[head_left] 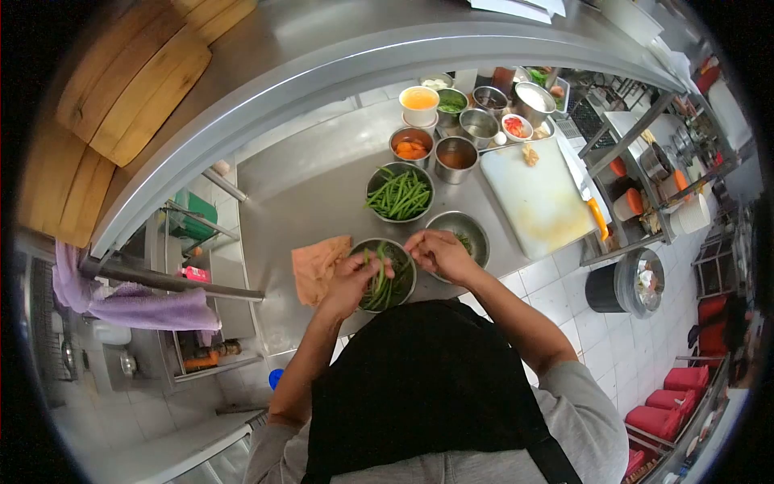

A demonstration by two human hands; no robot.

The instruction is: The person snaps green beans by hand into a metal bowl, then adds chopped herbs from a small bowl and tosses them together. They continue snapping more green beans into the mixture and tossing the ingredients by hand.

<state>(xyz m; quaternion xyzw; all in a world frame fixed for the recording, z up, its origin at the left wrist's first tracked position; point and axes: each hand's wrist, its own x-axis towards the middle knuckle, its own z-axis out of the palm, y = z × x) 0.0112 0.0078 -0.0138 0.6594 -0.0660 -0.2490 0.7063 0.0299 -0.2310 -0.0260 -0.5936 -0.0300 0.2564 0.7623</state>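
My left hand is closed around a few green beans, held over the near metal bowl. More beans lie inside that bowl. My right hand has its fingertips pinched together between the near bowl and another metal bowl on the right. Whatever is in the pinch is too small to make out. Small green pieces lie in the right bowl, partly hidden by my hand. Just beyond my hands stands a metal bowl heaped with whole green beans.
An orange cloth lies left of the near bowl. At right, a white cutting board has a yellow-handled knife along its edge. Several ingredient containers, including a pot of orange pieces, stand behind. A steel shelf spans overhead.
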